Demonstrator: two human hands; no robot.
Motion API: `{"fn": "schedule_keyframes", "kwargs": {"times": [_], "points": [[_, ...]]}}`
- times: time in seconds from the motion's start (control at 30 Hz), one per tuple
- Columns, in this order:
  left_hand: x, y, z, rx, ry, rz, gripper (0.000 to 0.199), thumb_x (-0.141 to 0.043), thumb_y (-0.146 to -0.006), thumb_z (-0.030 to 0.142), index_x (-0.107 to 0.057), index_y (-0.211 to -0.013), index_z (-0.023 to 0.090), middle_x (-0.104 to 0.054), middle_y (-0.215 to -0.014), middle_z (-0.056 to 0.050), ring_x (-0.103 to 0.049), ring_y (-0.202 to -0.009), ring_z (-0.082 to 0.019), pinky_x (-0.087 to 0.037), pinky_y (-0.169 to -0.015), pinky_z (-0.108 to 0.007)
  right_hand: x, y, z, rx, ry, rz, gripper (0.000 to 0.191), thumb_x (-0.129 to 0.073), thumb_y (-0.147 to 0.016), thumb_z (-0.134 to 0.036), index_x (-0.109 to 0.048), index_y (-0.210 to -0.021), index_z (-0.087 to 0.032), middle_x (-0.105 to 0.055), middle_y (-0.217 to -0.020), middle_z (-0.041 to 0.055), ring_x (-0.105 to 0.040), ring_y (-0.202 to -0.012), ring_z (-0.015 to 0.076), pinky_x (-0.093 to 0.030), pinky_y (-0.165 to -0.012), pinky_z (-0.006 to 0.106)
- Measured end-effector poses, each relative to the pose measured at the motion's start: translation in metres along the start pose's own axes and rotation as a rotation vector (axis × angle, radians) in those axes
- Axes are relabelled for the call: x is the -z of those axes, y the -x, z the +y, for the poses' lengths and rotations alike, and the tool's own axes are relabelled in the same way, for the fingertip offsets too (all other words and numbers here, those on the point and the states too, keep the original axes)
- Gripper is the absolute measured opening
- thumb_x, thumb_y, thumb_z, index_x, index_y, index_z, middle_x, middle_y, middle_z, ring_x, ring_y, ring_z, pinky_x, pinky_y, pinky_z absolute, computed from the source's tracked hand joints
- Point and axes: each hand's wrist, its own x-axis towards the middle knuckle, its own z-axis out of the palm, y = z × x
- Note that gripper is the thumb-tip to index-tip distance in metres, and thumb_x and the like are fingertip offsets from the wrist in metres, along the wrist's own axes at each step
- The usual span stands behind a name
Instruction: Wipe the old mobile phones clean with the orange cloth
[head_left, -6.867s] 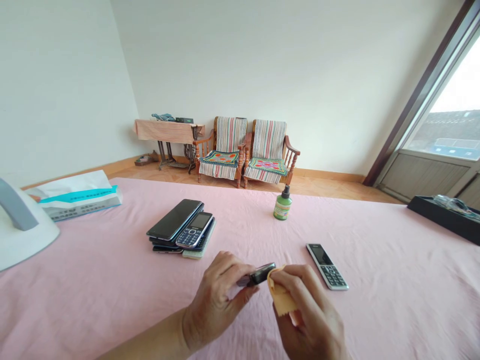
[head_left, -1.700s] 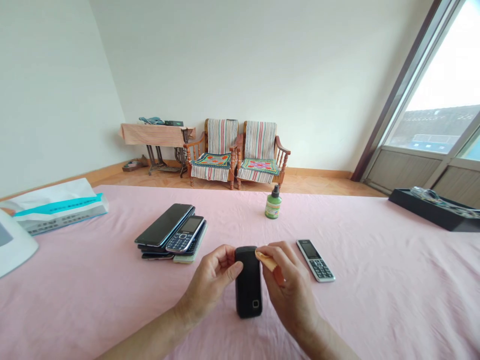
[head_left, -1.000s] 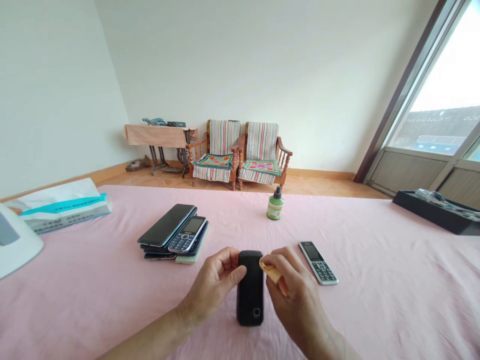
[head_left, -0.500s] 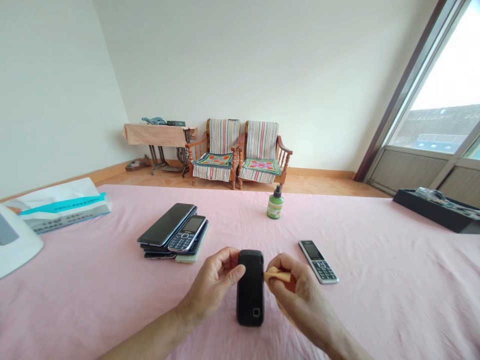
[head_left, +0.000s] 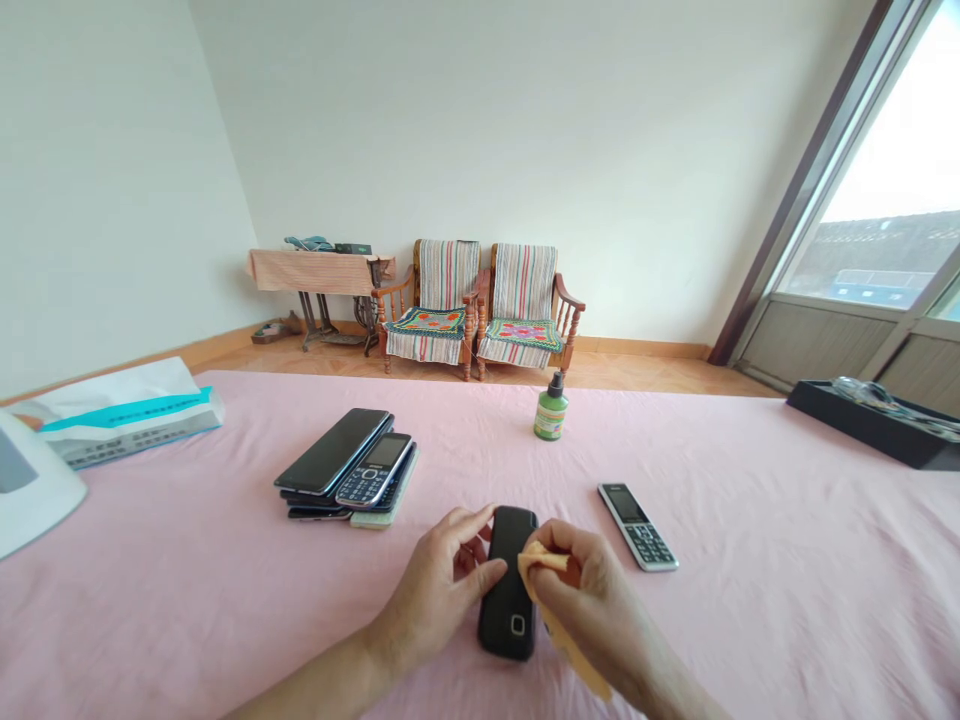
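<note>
A black phone [head_left: 504,612] with a small square near its lower end is held over the pink cloth, close to the front. My left hand [head_left: 442,570] grips its left side, the thumb on its face and a finger at its top edge. Pinched in my right hand [head_left: 589,590] is a yellow-orange cloth [head_left: 574,655], which touches the phone's right side and hangs down below the hand. Right of that hand lies a silver-edged keypad phone [head_left: 637,527].
On the pink sheet [head_left: 225,560] are a stack of phones [head_left: 337,450] at centre-left, a green bottle [head_left: 550,410] behind, a tissue pack [head_left: 135,415] and white object [head_left: 34,485] left, and a black tray [head_left: 870,420] with clear items far right. Two chairs stand beyond.
The black phone has tilted and shifted slightly right. My left hand has moved right with it, and the cloth in my right hand has come further over the phone's edge.
</note>
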Motion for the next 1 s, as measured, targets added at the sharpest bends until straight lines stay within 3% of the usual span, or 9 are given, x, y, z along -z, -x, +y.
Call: {"fn": "schedule_keyframes", "kwargs": {"times": [0.2,0.43,0.5,0.57,0.63,0.87,1.0], "points": [[-0.002,0.005,0.004,-0.006,-0.150,-0.016,0.047,-0.068,-0.081,0.028,-0.056,-0.126,0.019,-0.054,-0.091,-0.004,-0.054,-0.080,-0.019,-0.046,-0.070,-0.028,0.000,-0.001,0.000,-0.011,-0.017,0.037,0.008,-0.051,-0.070,-0.022,-0.049,-0.065,-0.016,-0.042,-0.057,-0.0055,-0.035,-0.053,0.0079,-0.025,-0.049,0.020],[-0.001,0.012,0.015,-0.111,-0.142,-0.133,0.033,-0.062,-0.085,0.030,-0.062,-0.116,0.020,-0.052,-0.101,-0.006,-0.054,-0.088,-0.019,-0.046,-0.077,-0.028,0.006,-0.003,0.003,-0.021,0.008,0.047,0.007,-0.053,-0.070,-0.022,-0.050,-0.067,-0.017,-0.043,-0.056,-0.0056,-0.036,-0.052,0.0082,-0.027,-0.047,0.019],[-0.001,0.013,0.021,-0.127,-0.179,-0.159,0.040,-0.072,-0.076,0.030,-0.062,-0.113,0.019,-0.052,-0.099,-0.005,-0.054,-0.088,-0.020,-0.046,-0.078,-0.029,0.008,-0.003,0.002,-0.038,-0.003,0.037,0.009,-0.054,-0.071,-0.024,-0.050,-0.068,-0.017,-0.044,-0.056,-0.0055,-0.037,-0.051,0.0082,-0.028,-0.047,0.019],[-0.002,0.016,0.026,-0.117,-0.242,-0.162,0.060,-0.082,-0.062,0.022,-0.058,-0.117,0.019,-0.053,-0.101,-0.004,-0.054,-0.090,-0.021,-0.047,-0.080,-0.030,0.008,-0.002,0.000,-0.048,-0.016,0.036,0.011,-0.055,-0.070,-0.027,-0.050,-0.068,-0.017,-0.044,-0.057,-0.0053,-0.037,-0.051,0.0080,-0.028,-0.047,0.019],[-0.005,0.019,0.029,-0.104,-0.316,-0.140,0.069,-0.082,-0.055,0.011,-0.055,-0.119,0.018,-0.054,-0.103,-0.004,-0.054,-0.092,-0.021,-0.047,-0.082,-0.031,0.008,-0.001,-0.003,-0.047,-0.021,0.042,0.014,-0.056,-0.070,-0.029,-0.051,-0.068,-0.017,-0.044,-0.056,-0.0053,-0.037,-0.051,0.0078,-0.028,-0.047,0.019],[-0.010,0.028,0.023,-0.209,-0.525,-0.009,0.028,-0.061,-0.065,0.005,-0.061,-0.091,0.015,-0.055,-0.083,-0.003,-0.056,-0.073,-0.018,-0.046,-0.063,-0.026,0.004,-0.002,0.000,-0.040,-0.068,0.022,0.019,-0.060,-0.071,-0.035,-0.051,-0.069,-0.018,-0.044,-0.055,-0.0062,-0.039,-0.047,0.0077,-0.029,-0.045,0.018],[-0.006,0.029,0.017,-0.280,-0.565,0.072,0.018,-0.053,-0.070,0.003,-0.060,-0.078,0.017,-0.055,-0.072,-0.001,-0.055,-0.062,-0.014,-0.041,-0.056,-0.023,0.015,-0.011,0.012,0.079,0.116,0.198,0.016,-0.057,-0.077,-0.033,-0.056,-0.072,-0.018,-0.050,-0.056,-0.0041,-0.045,-0.047,0.0105,-0.034,-0.046,0.021]]}}
